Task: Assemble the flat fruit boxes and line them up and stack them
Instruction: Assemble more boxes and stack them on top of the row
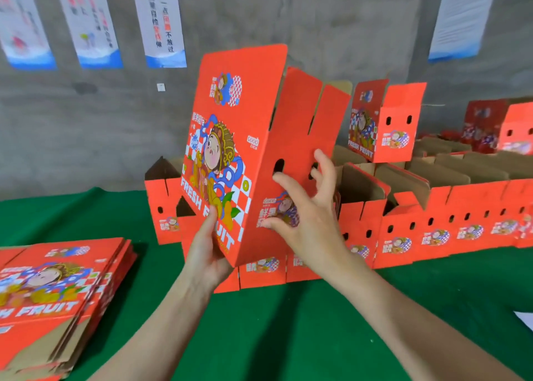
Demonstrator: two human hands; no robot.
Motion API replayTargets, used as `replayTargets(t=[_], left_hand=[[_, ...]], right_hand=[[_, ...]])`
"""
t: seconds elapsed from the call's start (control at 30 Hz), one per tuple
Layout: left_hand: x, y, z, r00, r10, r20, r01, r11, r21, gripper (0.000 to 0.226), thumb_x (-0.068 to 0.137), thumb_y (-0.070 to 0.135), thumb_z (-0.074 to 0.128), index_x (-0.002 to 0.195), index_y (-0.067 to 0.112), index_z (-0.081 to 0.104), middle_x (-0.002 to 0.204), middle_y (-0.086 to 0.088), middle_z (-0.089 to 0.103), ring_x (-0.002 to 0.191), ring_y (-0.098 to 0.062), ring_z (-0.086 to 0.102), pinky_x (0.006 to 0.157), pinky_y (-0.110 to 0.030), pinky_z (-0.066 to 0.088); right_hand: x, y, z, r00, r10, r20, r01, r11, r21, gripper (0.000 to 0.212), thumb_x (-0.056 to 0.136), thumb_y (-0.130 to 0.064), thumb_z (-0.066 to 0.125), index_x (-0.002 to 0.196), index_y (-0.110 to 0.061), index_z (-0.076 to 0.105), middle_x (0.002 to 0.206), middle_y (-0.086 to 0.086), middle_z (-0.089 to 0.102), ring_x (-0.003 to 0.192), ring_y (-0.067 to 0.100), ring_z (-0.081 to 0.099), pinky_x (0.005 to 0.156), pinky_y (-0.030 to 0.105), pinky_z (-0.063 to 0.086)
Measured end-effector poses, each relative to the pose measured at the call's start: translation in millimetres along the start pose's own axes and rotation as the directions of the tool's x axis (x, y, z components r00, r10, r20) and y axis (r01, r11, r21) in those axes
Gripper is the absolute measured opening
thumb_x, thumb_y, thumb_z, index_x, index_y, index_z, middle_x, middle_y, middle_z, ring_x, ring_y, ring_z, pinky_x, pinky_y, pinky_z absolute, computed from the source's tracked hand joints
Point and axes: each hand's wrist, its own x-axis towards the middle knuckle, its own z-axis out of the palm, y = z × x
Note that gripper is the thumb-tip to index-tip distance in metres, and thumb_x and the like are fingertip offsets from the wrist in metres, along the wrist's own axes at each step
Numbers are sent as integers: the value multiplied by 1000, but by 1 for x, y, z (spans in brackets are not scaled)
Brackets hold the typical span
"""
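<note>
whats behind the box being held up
A row of open boxes on the green table, then the wall. The held box hides the row's middle.

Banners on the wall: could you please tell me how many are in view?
4 banners: leftmost, second and third side by side at upper left, fourth alone at upper right. More may hang outside the frame.

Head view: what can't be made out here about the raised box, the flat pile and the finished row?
All in the head view:
Red printed cardboard fruit box: bottom and inside hidden by its own panels.
Left hand: fingers hidden behind the box's lower corner.
Pile of flat red cardboard boxes: cut off by left and bottom edges; count unknowable.
Row of assembled red boxes: runs off the right edge, blurred there.
</note>
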Motion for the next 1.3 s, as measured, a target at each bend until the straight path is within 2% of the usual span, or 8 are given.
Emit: replayTargets(t=[0.13,0.33,0.43,0.53,0.67,0.8,1.07,1.3], left_hand=[[45,-8,-7,997,-42,64,42,999,0,63,81,49,55,132,11,54,131,-15,59,122,-31,55,106,-54,38],[112,-2,17,991,-94,98,62,955,290,58,84,55,49,125,16,58,119,-9,67,106,-25,66,80,-44,58],[152,-5,34,990,141,15,-90,546,833,55,94,60,32,103,16,64,101,-8,72,91,-24,69,80,-39,55],[198,-13,41,879,419,228,-253,4,967,42,103,31,30,83,6,58,85,-11,65,87,-31,63,73,-32,43],[264,-33,54,865,186,467,-374,-382,845,21,96,11,47,107,3,63,114,-15,63,109,-33,58,86,-32,44],[315,-54,55,938,-31,347,-289,-622,728,49,95,34,50,139,14,44,151,-7,34,140,-25,30,113,-36,29],[348,-75,60,968,53,247,-153,-655,740,42,93,41,52,125,15,55,118,-4,63,109,-22,57,91,-31,48],[350,-97,60,970,44,238,-147,-673,725,42,93,42,53,126,17,53,124,-5,55,120,-23,48,100,-34,45]], right_hand=[[9,20,6,997,82,-2,-81,984,-160,78,67,-39,82,135,-40,45,149,19,21,137,27,12,111,43,20],[60,76,7,987,155,34,-151,984,-98,76,63,-39,84,130,-37,46,145,22,20,137,21,6,109,37,21],[83,118,6,981,192,10,-190,976,-107,74,63,-37,85,125,-37,45,143,19,19,135,23,7,107,41,26],[106,161,6,980,198,-4,-196,970,-141,73,64,-36,85,123,-38,42,142,19,18,135,27,7,103,45,31],[137,219,12,974,223,-30,-225,958,-176,74,63,-34,85,121,-41,39,140,18,16,133,24,4,103,46,31],[165,280,27,964,262,-40,-263,935,-237,74,65,-29,84,125,-36,42,140,20,15,134,26,1,106,46,32],[219,378,66,937,347,-44,-327,824,-462,72,73,-24,79,133,-31,38,139,30,14,133,40,3,104,50,37],[231,403,85,878,470,-91,-442,724,-529,69,72,-66,66,124,-30,41,143,29,12,138,44,2,97,60,38]])
